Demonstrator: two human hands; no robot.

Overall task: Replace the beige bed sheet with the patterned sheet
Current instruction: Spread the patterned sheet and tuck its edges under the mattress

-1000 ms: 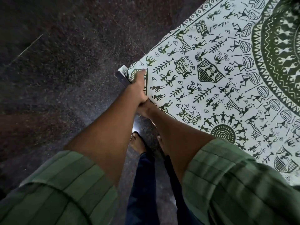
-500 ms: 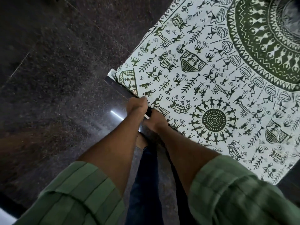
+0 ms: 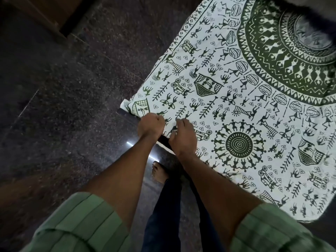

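Single head-worn view, looking steeply down from standing height.

Wide-angle, tilted forward and down past both forearms, with green sleeves (image 3: 76, 222) filling the lower corners nearest the lens. Left hand (image 3: 150, 124) and right hand (image 3: 182, 137) near mid-frame at arm's reach, at the near edge of the patterned sheet (image 3: 254, 106), which spreads across the right half and runs out of frame top and right. Dark speckled floor (image 3: 63, 106) far below on the left; bare foot (image 3: 160, 172) straight under the lens. Edges bent and slightly blurred by the wide lens. No second view, so nothing shared.
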